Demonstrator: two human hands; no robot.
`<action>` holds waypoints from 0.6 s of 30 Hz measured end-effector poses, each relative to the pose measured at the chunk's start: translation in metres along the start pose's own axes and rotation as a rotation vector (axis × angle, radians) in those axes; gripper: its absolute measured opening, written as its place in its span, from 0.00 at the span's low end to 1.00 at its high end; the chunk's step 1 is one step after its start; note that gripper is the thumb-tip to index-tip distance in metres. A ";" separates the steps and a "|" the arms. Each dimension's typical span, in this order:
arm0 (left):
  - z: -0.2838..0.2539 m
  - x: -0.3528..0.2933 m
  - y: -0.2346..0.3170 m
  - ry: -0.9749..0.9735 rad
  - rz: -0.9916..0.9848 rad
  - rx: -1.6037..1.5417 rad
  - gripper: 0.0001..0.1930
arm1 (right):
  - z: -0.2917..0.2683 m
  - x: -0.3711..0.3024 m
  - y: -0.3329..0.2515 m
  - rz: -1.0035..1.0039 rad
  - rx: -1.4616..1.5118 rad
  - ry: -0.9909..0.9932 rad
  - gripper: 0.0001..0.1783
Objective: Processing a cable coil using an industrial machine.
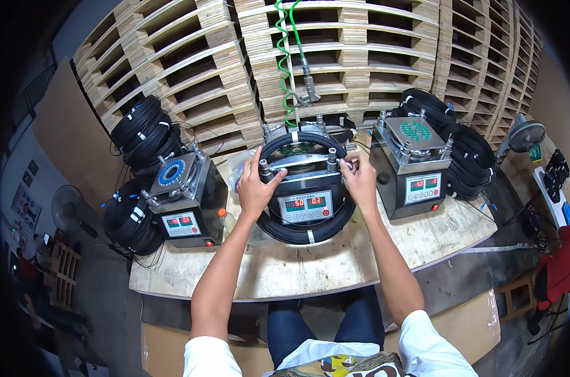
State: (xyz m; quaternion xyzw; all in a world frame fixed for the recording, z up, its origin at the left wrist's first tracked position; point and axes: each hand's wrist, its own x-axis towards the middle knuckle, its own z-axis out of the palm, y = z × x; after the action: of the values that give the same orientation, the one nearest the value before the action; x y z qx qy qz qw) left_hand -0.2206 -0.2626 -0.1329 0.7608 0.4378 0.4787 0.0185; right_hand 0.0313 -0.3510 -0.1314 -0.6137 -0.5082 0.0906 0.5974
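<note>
A ring-shaped coil of black cable, bound with white ties, stands upright in front of the middle machine. My left hand grips the coil's left side, thumb lying inward over the ring. On the opposite side, my right hand is closed at the coil's upper right, its fingertips bunched together; any cable end between them is too small to make out. Through the ring shows the middle machine's control panel, with red and green lit digits and a row of buttons. Metal posts rise from the machine between my hands.
A similar machine with a blue ring on top stands left, another with a green-patterned plate right. Black cable coils are piled beside both. A small orange-capped bottle stands near my left forearm. An air gun hangs above; stacked pallets rise behind the wooden table.
</note>
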 end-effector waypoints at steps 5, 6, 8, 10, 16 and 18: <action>-0.005 -0.003 0.000 -0.003 -0.013 0.001 0.43 | 0.039 -0.029 -0.019 -0.139 0.040 -0.007 0.09; -0.005 -0.002 0.001 0.006 -0.018 -0.004 0.43 | 0.048 -0.030 -0.023 -0.204 0.069 0.032 0.09; -0.004 -0.003 0.003 -0.002 -0.003 -0.031 0.43 | 0.053 -0.025 -0.027 -0.196 0.082 0.057 0.09; -0.003 -0.002 0.002 0.013 0.010 -0.035 0.43 | 0.055 -0.018 -0.028 -0.183 -0.076 -0.027 0.10; -0.008 0.000 -0.008 0.015 0.021 -0.031 0.40 | 0.056 0.027 -0.041 -0.352 -0.324 -0.245 0.13; -0.011 -0.001 -0.010 -0.001 -0.005 -0.069 0.37 | 0.039 0.066 -0.064 -0.001 -0.138 -0.695 0.14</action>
State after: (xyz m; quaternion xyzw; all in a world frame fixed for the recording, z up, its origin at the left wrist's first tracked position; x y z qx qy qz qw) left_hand -0.2349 -0.2614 -0.1321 0.7588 0.4231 0.4930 0.0463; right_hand 0.0012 -0.2929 -0.0561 -0.5847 -0.6865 0.2592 0.3460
